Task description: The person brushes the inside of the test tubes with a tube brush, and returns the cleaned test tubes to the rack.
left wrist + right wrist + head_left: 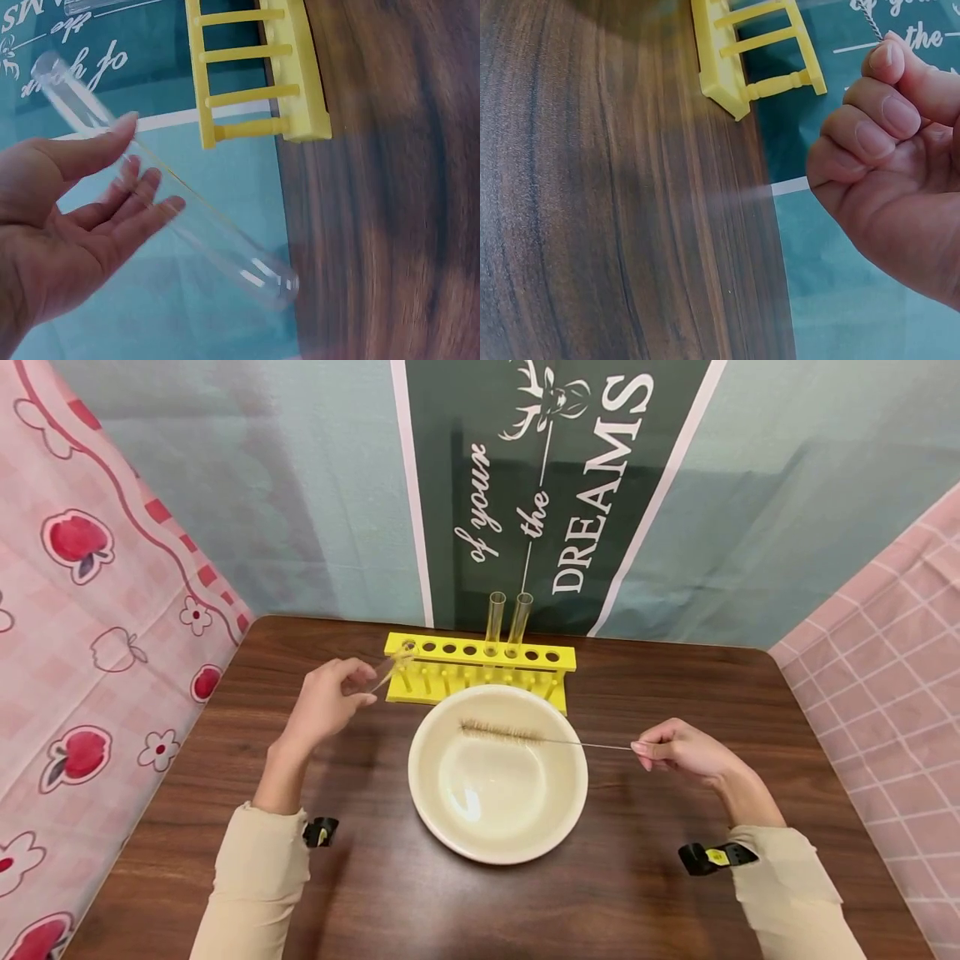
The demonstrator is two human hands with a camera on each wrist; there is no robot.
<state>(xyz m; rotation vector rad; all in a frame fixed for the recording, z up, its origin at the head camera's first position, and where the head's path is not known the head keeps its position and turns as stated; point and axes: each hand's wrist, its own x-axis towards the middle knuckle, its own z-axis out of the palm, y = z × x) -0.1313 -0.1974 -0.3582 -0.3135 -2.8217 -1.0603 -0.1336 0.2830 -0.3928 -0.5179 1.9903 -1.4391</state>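
Observation:
My left hand (pixel 326 702) holds a clear glass test tube (pixel 225 236) between thumb and fingers, left of the yellow rack (pixel 480 645). The tube slants, its rounded end pointing down toward the table in the left wrist view. My right hand (pixel 690 750) pinches the twisted wire handle of a test tube brush (pixel 502 732) at its end, the other fingers curled in. The bristles hover over a cream bowl (pixel 423 793), pointing left. In the right wrist view only a short piece of the wire (pixel 871 21) shows.
Two test tubes, one on the left (pixel 495 620) and one on the right (pixel 520 625), stand upright in the rack behind the bowl. The brown wooden table (pixel 637 893) ends at hanging printed cloths (pixel 315 510) on the back and both sides.

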